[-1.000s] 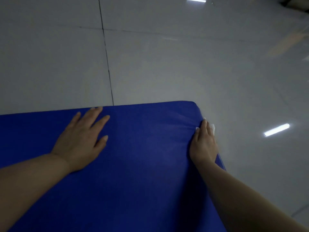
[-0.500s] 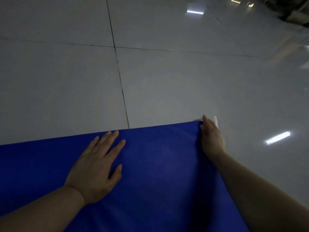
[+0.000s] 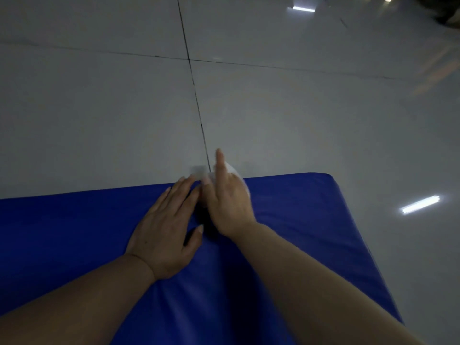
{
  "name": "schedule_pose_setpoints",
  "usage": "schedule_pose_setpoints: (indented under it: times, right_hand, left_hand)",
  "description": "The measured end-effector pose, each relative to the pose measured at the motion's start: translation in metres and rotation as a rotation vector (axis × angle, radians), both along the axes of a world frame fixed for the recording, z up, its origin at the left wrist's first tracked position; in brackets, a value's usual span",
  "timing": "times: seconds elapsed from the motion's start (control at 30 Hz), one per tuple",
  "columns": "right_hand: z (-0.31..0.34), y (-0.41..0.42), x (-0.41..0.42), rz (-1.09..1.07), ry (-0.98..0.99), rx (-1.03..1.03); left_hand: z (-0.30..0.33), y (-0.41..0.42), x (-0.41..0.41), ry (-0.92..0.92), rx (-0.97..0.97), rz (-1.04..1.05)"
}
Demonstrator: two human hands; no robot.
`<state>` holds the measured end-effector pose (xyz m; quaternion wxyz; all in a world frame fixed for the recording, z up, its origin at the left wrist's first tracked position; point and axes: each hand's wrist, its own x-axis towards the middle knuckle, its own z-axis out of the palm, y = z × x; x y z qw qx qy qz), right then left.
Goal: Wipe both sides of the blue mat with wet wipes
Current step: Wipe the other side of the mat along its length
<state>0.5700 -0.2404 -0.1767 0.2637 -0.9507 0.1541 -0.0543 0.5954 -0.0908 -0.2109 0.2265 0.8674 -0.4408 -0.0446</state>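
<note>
A thick blue padded mat point(image 3: 286, 245) with a smooth vinyl-like cover lies on a glossy pale grey tiled floor point(image 3: 99, 108), filling the lower part of the view from 9 o'clock round to 4 o'clock, its rounded far corner at about 2 o'clock. The left hand point(image 3: 166, 232) rests palm-down on the mat near its far edge, fingers straight and slightly spread, the tips reaching the edge toward 12 o'clock; it grasps nothing. Just beside it, toward 1 o'clock, the right hand point(image 3: 229, 197) sits at the same edge with a white wet wipe point(image 3: 236, 174) under it, the wipe showing past the knuckles and between the two hands. Its index finger points up toward 12 o'clock; motion blur hides how the other fingers hold the wipe. Dark grout lines cross the floor, and ceiling lights point(image 3: 420, 204) reflect in it at 3 o'clock.
</note>
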Motion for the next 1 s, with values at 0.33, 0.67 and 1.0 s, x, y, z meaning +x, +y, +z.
schedule_pose_setpoints:
  times: [0.33, 0.67, 1.0]
  right_hand:
    - [0.023, 0.041, -0.003, -0.055, -0.020, 0.243]
    - [-0.022, 0.071, -0.083, -0.439, 0.218, -0.118]
    - [-0.023, 0.069, -0.081, -0.387, 0.291, -0.202]
  left_hand:
    - [0.006, -0.004, 0.001, 0.099, -0.065, 0.107]
    - [0.004, -0.005, 0.007, -0.028, -0.028, 0.114]
    - [0.027, -0.067, 0.015, -0.023, 0.200, 0.065]
